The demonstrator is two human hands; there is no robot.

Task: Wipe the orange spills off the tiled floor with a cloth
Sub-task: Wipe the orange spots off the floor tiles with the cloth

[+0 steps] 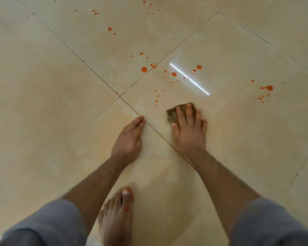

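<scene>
Cloth [172,113] beside tile seam [132,108]

Dim warm light, streak glare [189,78]

The tiled floor [60,103] is smooth, glossy beige tile that mirrors a bright strip of light, the orange spills [144,69] lie wet and shiny, and the cloth [172,113] looks coarse, matt brown.

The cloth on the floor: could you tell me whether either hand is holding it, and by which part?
The right hand presses flat on top of the brown cloth, straight fingers covering most of it; no grip. The left hand rests on bare tile, holding nothing.
</scene>
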